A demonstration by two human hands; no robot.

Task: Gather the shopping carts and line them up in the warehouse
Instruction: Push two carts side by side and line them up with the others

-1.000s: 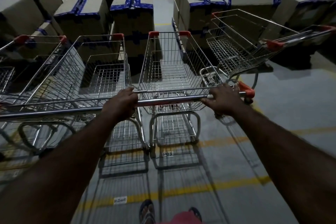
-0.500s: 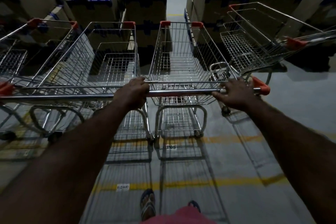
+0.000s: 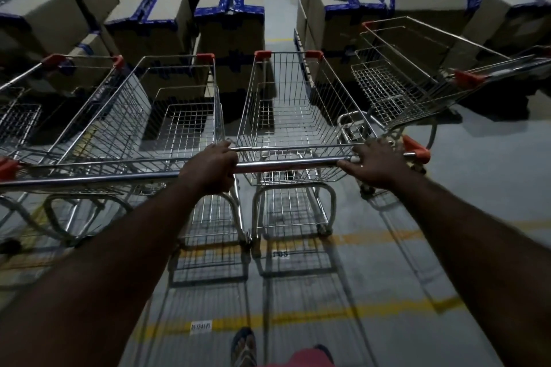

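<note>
A wire shopping cart [image 3: 292,116] with orange corner caps stands straight ahead of me. My left hand [image 3: 210,171] grips the left end of its chrome handle bar [image 3: 286,164]. My right hand [image 3: 374,165] is wrapped over the bar's right end, near the orange end cap. Touching its left side is a second cart [image 3: 143,122], lined up parallel. A third cart [image 3: 21,110] sits further left, partly cut off. A fourth cart [image 3: 417,80] stands angled at the right, apart from the row.
Stacks of cardboard boxes [image 3: 229,26] sealed with blue tape close off the space right behind the carts. A narrow aisle [image 3: 278,9] runs between the stacks. Yellow floor lines [image 3: 372,237] with small labels cross the grey concrete. My sandalled foot [image 3: 244,345] shows at the bottom.
The cart in my hands has rolled slightly forward, level with the cart on its left. Both hands have kept their grip on the handle bar.
</note>
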